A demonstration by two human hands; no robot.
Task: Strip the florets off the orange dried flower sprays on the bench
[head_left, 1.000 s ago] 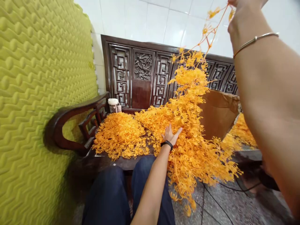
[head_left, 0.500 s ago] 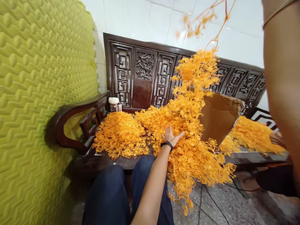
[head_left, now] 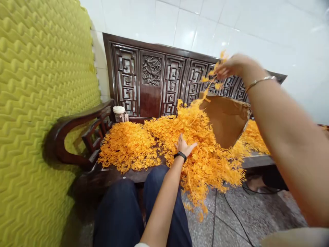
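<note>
2 knees (head_left: 120, 206) at the bottom of the frame face a dark wooden bench (head_left: 115, 175), above a speckled grey floor (head_left: 231, 212). A yellow-green textured panel (head_left: 38, 85) fills the left; right of centre stands brown cardboard (head_left: 223, 118). A lidded cup (head_left: 119, 115) sits by the carved backrest (head_left: 150, 103), below white tiles (head_left: 128, 17).

A smaller orange heap (head_left: 128, 145) lies left of centre. The left hand (head_left: 184, 146), fingers spread wide, rests on the orange sprigs (head_left: 205, 164), which spill over the bench's front edge. At upper right, the blurred right hand (head_left: 232, 67) seems to pinch their thin top strand.
</note>
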